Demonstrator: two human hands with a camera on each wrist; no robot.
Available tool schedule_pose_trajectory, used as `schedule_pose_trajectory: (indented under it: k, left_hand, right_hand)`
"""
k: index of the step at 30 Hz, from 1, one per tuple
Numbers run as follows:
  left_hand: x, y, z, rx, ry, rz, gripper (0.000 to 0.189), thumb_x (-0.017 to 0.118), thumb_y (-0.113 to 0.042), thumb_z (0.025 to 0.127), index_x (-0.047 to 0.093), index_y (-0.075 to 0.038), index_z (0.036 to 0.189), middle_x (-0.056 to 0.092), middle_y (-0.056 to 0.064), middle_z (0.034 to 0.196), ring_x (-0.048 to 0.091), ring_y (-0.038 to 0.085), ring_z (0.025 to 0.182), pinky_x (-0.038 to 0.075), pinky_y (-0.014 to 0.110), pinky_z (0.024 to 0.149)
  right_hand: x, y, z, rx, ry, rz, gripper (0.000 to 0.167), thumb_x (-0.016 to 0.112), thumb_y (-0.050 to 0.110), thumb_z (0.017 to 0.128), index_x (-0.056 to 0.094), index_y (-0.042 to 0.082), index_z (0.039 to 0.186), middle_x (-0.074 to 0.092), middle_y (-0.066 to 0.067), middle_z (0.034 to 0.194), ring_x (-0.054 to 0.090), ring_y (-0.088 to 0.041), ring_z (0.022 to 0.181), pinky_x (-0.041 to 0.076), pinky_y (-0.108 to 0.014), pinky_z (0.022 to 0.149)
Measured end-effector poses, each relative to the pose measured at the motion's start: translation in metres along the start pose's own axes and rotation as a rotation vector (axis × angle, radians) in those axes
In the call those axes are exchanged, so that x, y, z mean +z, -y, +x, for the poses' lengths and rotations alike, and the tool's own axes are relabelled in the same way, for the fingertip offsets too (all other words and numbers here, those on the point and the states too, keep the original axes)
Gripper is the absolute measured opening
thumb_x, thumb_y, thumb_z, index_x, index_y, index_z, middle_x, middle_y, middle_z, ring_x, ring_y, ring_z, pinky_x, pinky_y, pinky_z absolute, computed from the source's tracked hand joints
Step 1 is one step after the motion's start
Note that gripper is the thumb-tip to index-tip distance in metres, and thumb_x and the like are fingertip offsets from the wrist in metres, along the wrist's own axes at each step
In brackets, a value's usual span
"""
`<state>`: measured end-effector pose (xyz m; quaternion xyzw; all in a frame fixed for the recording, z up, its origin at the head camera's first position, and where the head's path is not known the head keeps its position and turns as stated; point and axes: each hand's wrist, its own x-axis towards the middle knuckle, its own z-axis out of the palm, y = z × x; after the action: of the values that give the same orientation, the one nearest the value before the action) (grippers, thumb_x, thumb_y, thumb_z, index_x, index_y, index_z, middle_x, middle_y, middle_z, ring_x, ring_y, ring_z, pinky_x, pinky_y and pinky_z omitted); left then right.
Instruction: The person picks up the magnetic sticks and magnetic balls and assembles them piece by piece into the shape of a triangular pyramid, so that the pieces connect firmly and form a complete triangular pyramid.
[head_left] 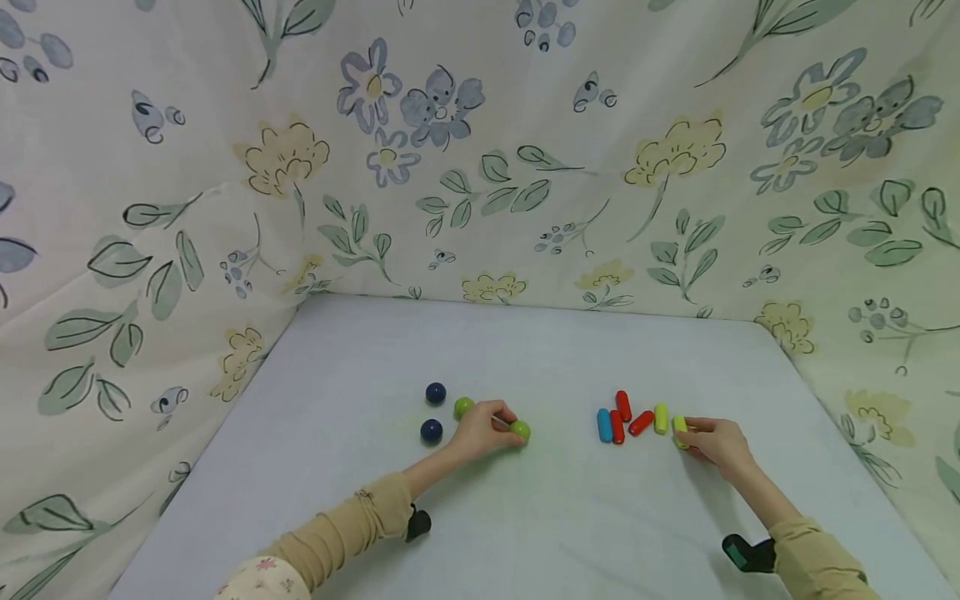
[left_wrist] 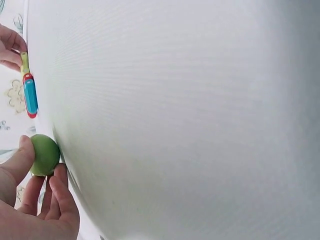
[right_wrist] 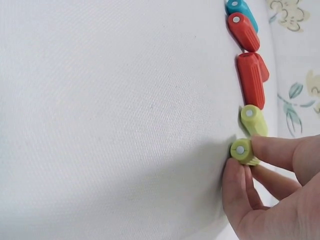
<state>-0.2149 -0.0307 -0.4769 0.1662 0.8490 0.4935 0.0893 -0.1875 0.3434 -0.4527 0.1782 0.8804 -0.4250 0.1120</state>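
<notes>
My left hand (head_left: pixel 480 432) pinches a green ball (head_left: pixel 520 431) between thumb and fingers at the tabletop. Behind that hand sits a second green ball (head_left: pixel 464 407), partly covered by it. To its left are two dark blue balls, one farther back (head_left: pixel 436 393) and one nearer (head_left: pixel 431 431). My right hand (head_left: pixel 718 442) grips a yellow-green ribbed rod (right_wrist: pixel 241 150), thumb on one side and fingers on the other. Just left of it lies another yellow-green rod (head_left: pixel 661 418). Farther left are three red rods (head_left: pixel 641 422) and a blue rod (head_left: pixel 604 425), close together.
White cloth covers the table (head_left: pixel 525 350). Flower-patterned fabric (head_left: pixel 480 150) hangs along the back and both sides. Dark wrist-worn devices show below the left sleeve (head_left: pixel 375 508) and the right sleeve (head_left: pixel 817 550).
</notes>
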Motion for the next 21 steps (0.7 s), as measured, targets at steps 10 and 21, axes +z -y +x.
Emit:
schedule_pose_trajectory:
  k: [10,21]
  left_hand:
    - [0.0012,0.0005,-0.0002,0.014,-0.012,0.01,0.026,0.082,-0.009,0.072,0.066,-0.001,0.091,0.07,0.012,0.095,0.067,0.019,0.08,0.053,0.017,0.066]
    - [0.0007,-0.0018,-0.0022,-0.004,-0.01,0.023,0.027,0.082,-0.009,0.071,0.065,-0.001,0.091,0.069,0.011,0.096,0.067,0.018,0.081,0.053,0.018,0.068]
  right_hand:
    - [0.0002,-0.0009,-0.0009,-0.003,0.001,-0.001,0.059,0.063,0.019,0.088,0.043,-0.015,0.132,0.057,-0.02,0.102,0.053,-0.007,0.07,0.051,-0.018,0.06]
    - [0.0043,-0.0025,-0.0019,-0.036,-0.032,0.012,0.057,0.061,0.016,0.089,0.042,-0.016,0.131,0.058,-0.03,0.111,0.055,-0.001,0.064,0.05,-0.019,0.058]
